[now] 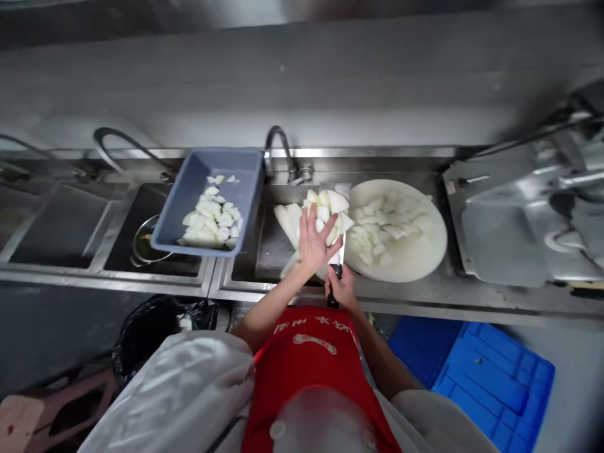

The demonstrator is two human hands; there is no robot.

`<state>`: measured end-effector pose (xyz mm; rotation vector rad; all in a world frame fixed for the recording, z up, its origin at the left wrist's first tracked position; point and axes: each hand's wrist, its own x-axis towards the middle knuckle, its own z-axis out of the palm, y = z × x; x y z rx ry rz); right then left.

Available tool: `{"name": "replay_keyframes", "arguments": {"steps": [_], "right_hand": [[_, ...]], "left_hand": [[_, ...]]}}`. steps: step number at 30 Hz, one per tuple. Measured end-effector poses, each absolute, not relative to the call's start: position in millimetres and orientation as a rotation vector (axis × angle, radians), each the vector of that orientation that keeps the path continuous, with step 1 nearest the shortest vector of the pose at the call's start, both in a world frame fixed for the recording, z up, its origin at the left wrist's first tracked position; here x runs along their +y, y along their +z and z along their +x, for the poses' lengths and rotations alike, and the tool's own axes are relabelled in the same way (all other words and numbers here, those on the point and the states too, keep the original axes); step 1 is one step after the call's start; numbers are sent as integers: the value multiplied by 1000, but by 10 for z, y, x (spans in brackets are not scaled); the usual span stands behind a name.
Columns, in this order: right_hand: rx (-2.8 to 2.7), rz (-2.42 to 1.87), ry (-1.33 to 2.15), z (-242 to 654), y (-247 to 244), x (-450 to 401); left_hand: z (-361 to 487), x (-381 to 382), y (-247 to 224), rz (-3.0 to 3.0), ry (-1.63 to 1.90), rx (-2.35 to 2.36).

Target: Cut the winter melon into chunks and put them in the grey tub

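Note:
My right hand (341, 287) is wrapped around the black handle of a cleaver (338, 257). Its wide metal blade lies flat, with a heap of cut white vegetable pieces (325, 204) on top. My left hand (315, 244) rests against that heap with its fingers spread. Longer pale vegetable pieces (285, 221) lie in the sink left of the heap. Close on the right, a round white cutting board (419, 255) carries more chopped pieces (377, 228). Left of my hands, a grey-blue bin (189, 189) holds a pile of similar pieces (212, 220).
A faucet (283, 148) rises behind the sink (271, 251). A metal bowl (146, 242) sits in the sink at left. Metal equipment (509, 220) stands at right. Below the counter are a black-bagged bin (146, 333) and a blue crate (495, 377).

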<state>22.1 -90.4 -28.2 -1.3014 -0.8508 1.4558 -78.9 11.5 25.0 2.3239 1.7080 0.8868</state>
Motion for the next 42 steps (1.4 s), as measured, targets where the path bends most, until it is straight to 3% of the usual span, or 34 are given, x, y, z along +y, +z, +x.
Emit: {"name": "replay_keyframes", "arguments": {"steps": [6, 11, 14, 20, 25, 28, 33, 38, 42], "right_hand": [[-1067, -1148, 1700, -1658, -19, -172], [-1351, -1386, 1650, -2598, 52, 357], [-1432, -1516, 1626, -2765, 27, 529], [-1412, -1512, 1721, -2752, 69, 485], [-1251, -1411, 1795, -2270, 285, 151], [-1248, -1442, 1614, -1640, 425, -167], [-948, -1673, 1334, -404, 583, -925], [-616, -1836, 1035, 617, 530, -1517], [-452, -1861, 944, 1237, 355, -1810]], "left_hand": [[-2951, 578, 179, 2069, 1035, 2065], [-4254, 855, -188, 1607, 966, 2212], [-4508, 823, -297, 1484, 804, 2163], [-4372, 789, -199, 1961, 554, 1639], [-4609, 791, -259, 1608, 326, 1920], [-4818, 787, -449, 1646, 152, 1938], [-4861, 732, -567, 1841, 200, 1850], [-4307, 856, -305, 1948, 465, 1851], [-3353, 1140, -184, 2144, 579, 1536]]}}
